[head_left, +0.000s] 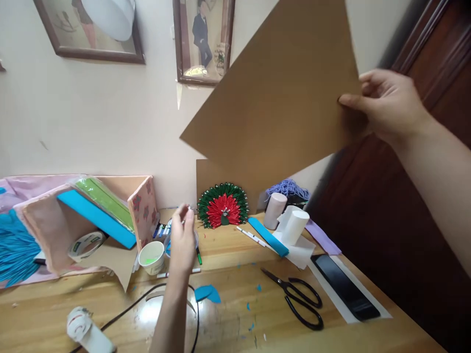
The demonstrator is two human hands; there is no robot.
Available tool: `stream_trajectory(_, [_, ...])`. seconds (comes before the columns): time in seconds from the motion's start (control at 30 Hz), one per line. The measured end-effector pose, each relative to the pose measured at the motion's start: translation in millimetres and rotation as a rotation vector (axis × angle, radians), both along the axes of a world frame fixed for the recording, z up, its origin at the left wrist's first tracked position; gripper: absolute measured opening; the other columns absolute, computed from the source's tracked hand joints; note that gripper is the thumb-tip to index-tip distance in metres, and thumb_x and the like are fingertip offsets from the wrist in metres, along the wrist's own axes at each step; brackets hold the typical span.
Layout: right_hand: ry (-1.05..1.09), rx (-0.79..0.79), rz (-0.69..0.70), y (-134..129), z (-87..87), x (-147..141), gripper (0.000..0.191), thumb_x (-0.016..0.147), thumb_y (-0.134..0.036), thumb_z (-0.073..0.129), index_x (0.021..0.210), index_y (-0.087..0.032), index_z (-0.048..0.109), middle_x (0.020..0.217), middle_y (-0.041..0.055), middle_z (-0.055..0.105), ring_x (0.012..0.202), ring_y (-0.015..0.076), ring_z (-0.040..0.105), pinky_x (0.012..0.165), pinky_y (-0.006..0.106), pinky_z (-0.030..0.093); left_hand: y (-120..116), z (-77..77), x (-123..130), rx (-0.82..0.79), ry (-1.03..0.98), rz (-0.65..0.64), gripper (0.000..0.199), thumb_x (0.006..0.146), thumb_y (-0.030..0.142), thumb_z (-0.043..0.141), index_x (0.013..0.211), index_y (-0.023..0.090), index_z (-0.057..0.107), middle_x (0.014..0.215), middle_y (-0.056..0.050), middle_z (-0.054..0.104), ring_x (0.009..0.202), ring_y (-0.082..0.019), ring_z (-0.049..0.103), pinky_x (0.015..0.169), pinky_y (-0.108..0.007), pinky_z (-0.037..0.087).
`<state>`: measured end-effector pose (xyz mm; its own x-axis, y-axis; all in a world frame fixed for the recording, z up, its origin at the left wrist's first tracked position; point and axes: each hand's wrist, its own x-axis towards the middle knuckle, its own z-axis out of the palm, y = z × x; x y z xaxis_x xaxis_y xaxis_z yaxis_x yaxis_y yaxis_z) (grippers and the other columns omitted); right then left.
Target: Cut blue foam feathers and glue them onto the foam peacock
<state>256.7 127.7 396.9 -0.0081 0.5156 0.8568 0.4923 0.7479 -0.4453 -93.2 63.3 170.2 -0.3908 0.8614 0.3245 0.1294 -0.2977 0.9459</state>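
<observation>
A large brown cardboard sheet [279,93] is raised at a tilt in front of the wall. My right hand [390,103] grips its right edge, thumb on the near face and fingers behind. Low over the back of the table is my left hand [183,235], its fingers drawn together; whatever may be between them is too small to make out. Just right of it stands a green and red fan-shaped peacock craft [224,206], in front of another brown board [206,174]. A paper cup [151,257] is to the left of that hand.
Black-handled scissors [294,294], a phone [346,287] and blue scraps [208,294] lie on the wooden table. White rolls [295,227], a blue strip [268,237] and purple cord [287,189] are behind. At left are a pink box [142,211], a tape roll [86,245] and a glue gun [88,328] with a cable.
</observation>
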Motion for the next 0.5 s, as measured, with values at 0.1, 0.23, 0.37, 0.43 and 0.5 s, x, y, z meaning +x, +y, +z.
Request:
stream_trajectory(0.1, [0.018, -0.343, 0.012, -17.5, -30.7, 2.2, 0.025, 0.064, -0.033, 0.075, 0.086, -0.027, 0.065, 0.087, -0.0006, 0.069, 0.074, 0.0165, 0.065, 0.073, 0.039, 0.051, -37.8, 17.3, -11.7, 0.169, 0.088, 0.037, 0.060, 0.080, 0.046, 0.056, 0.132, 0.023, 0.038, 0.140, -0.009, 0.039, 0.130, -0.024, 0.036, 0.108, -0.038, 0.030])
stream_trajectory(0.23, [-0.094, -0.663, 0.138, -26.0, -74.5, -14.2, 0.034, 0.058, -0.036, 0.078, 0.084, -0.021, 0.063, 0.078, 0.0012, 0.068, 0.068, 0.0186, 0.065, 0.060, 0.033, 0.053, -82.3, 21.2, -16.0, 0.007, 0.201, -0.116, 0.066, 0.071, 0.044, 0.068, 0.130, 0.027, 0.044, 0.133, -0.007, 0.050, 0.124, -0.027, 0.044, 0.103, -0.038, 0.038])
stream_trajectory(0.37, [-0.237, -0.678, 0.293, -22.7, -122.0, -37.8, 0.032, 0.067, -0.036, 0.070, 0.094, -0.019, 0.062, 0.090, 0.0027, 0.068, 0.082, 0.0198, 0.064, 0.074, 0.035, 0.052, -116.1, 14.0, -17.5, -0.369, 0.102, -0.266, 0.045, 0.069, 0.050, 0.067, 0.100, 0.018, 0.066, 0.098, -0.008, 0.070, 0.092, -0.030, 0.065, 0.079, -0.036, 0.054])
stream_trajectory(0.43, [-0.300, -0.579, 0.227, -26.5, -152.8, -42.6, 0.030, 0.075, -0.031, 0.061, 0.103, -0.020, 0.059, 0.095, 0.0039, 0.066, 0.089, 0.0200, 0.062, 0.082, 0.037, 0.049, -134.3, 6.1, -28.5, -0.433, 0.049, -0.222, 0.045, 0.065, 0.052, 0.069, 0.093, 0.018, 0.068, 0.089, -0.006, 0.072, 0.084, -0.029, 0.067, 0.074, -0.034, 0.057])
stream_trajectory(0.5, [-0.419, -0.419, 0.029, -41.6, -192.4, -39.6, 0.019, 0.076, -0.024, 0.058, 0.094, -0.018, 0.059, 0.099, 0.0065, 0.063, 0.096, 0.0225, 0.058, 0.085, 0.038, 0.045, -156.0, -6.1, -49.9, -0.514, 0.019, -0.145, 0.051, 0.058, 0.052, 0.074, 0.096, 0.018, 0.067, 0.086, -0.005, 0.073, 0.082, -0.029, 0.068, 0.069, -0.031, 0.058])
